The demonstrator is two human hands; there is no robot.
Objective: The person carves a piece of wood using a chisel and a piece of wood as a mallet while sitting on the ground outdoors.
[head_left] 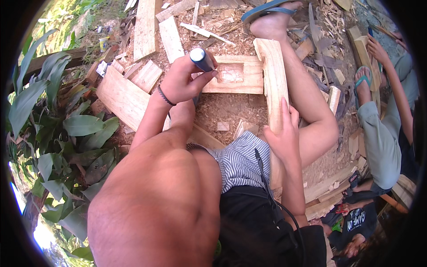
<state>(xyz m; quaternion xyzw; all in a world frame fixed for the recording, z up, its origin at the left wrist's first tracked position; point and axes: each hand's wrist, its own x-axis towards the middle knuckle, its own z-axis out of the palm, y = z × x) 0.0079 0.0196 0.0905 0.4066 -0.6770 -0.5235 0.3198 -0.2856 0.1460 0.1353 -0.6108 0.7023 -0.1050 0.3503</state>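
The left hand [184, 80] is gripping a dark-handled tool [201, 59] in a closed fist over the carved wooden piece [240, 74], while the right hand [283, 133] is resting half open, fingers against its upright beam [275, 84].

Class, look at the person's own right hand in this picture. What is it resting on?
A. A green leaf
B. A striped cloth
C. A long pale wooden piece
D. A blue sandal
C: the right hand lies flat on the long pale wooden piece, while the left hand grips a dark-handled tool over the wooden block.
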